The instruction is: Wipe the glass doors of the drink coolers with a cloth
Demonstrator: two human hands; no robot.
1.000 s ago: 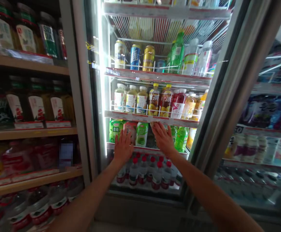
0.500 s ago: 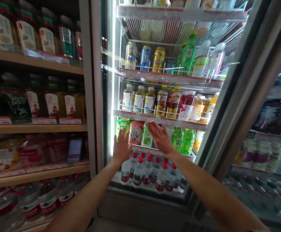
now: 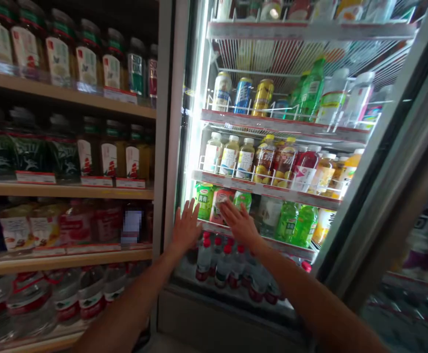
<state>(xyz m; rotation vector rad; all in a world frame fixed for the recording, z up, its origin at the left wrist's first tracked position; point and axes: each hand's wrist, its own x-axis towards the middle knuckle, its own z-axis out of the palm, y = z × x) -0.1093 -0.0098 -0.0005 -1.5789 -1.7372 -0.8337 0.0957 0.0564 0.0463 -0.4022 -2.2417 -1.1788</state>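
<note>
My right hand [image 3: 239, 223] lies flat toward the glass door [image 3: 208, 247] of the drinks cooler. Under its fingertips a small pale wad shows, which looks like a cloth or tissue [image 3: 221, 201]. Behind that hand stand a red-labelled drink bottle [image 3: 218, 214] and a green drink bottle [image 3: 242, 199], both partly covered. My left hand [image 3: 186, 228] is open with fingers spread, near the door's left edge and just left of a green-labelled bottle [image 3: 203, 198]. Whether the left palm touches the glass, I cannot tell.
Left of the cooler, wooden shelves [image 3: 66, 190] carry bottled drinks. Inside the cooler are cans [image 3: 262, 98], tea bottles [image 3: 245, 158] and red-capped water bottles [image 3: 223, 267]. A thick metal door frame [image 3: 394, 196] slants down on the right, with another cooler beyond it.
The view has turned left, so the shelves sit further right. Relative to the cooler, both hands have shifted left, the right one from the green bottle to the red-labelled one.
</note>
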